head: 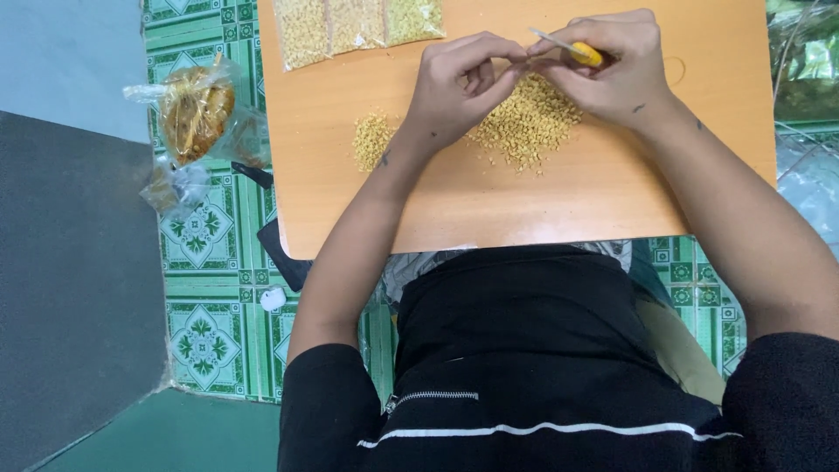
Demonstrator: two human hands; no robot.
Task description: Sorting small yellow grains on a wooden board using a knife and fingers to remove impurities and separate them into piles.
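Observation:
My right hand [616,70] grips a small tool with a yellow handle [587,55] and a thin pale blade pointing left. My left hand [459,83] has its fingers curled and pinched together right against the right hand's fingertips; whatever tiny thing it pinches is too small to see. Both hands hover over a large heap of small yellow grain-like pieces [524,122] on a low orange wooden table [559,201]. A smaller heap of the same pieces [372,140] lies left of my left wrist.
Clear bags of yellow pieces [354,24] lie at the table's far edge. On the green patterned floor mat [205,323], left of the table, sit plastic bags with golden contents [194,109]. A grey surface [70,288] borders the left side.

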